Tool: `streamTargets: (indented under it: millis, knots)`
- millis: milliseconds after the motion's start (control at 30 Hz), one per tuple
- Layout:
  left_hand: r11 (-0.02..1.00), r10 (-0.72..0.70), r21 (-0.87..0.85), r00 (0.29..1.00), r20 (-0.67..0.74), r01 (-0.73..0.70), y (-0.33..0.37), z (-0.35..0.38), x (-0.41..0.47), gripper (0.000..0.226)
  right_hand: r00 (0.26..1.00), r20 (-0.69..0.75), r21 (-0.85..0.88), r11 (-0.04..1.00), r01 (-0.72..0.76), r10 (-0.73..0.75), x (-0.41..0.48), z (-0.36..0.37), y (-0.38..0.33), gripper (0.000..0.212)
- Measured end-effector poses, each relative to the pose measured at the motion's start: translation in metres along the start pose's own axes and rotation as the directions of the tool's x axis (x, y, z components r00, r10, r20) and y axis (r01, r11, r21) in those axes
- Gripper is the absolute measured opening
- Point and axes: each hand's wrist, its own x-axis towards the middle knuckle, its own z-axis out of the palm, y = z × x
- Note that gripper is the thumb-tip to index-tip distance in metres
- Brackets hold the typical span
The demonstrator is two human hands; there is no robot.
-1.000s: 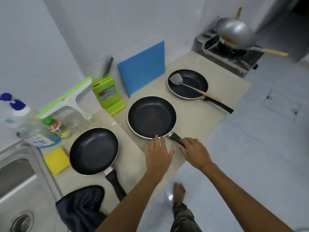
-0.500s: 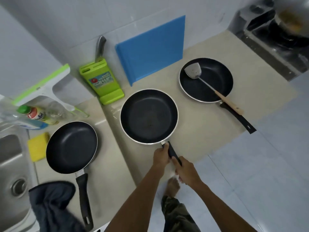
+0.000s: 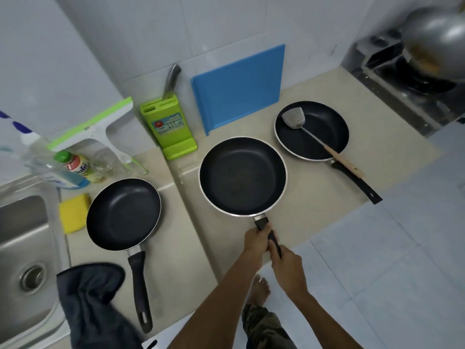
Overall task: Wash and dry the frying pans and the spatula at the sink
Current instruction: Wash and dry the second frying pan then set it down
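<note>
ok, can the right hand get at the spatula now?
Probably, once it lets go: the right hand grips the handle of the middle pan. The spatula lies in the far pan, wooden grip overhanging the rim toward it, bare counter between.

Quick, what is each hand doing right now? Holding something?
The left hand holds the handle of the middle frying pan, fingers curled round it.
The right hand grips the same handle, further from the pan.
</note>
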Motion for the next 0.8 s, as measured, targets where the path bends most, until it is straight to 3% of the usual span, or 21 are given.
streamTargets:
  millis: [267,467,600,800]
  knots:
    - [0.987,0.145,0.044,0.969,0.200,-0.157,0.000,-0.048,-0.074,0.019,0.977,-0.205,-0.007,0.999,0.053,-0.053,-0.091,0.008,-0.052,0.054]
    - [0.960,0.264,0.020,0.930,0.254,-0.278,0.008,-0.144,-0.142,0.020,0.961,-0.243,0.017,0.990,0.141,-0.133,-0.176,0.060,-0.113,0.051]
    - [0.928,0.365,-0.010,0.906,0.213,-0.372,0.006,-0.230,-0.169,0.022,0.966,-0.176,0.031,0.980,0.195,-0.187,-0.220,0.116,-0.149,0.053]
    - [0.901,0.427,-0.077,0.904,-0.024,-0.427,-0.008,-0.356,-0.184,0.032,0.955,-0.007,0.045,0.954,0.295,-0.295,-0.275,0.204,-0.192,0.044]
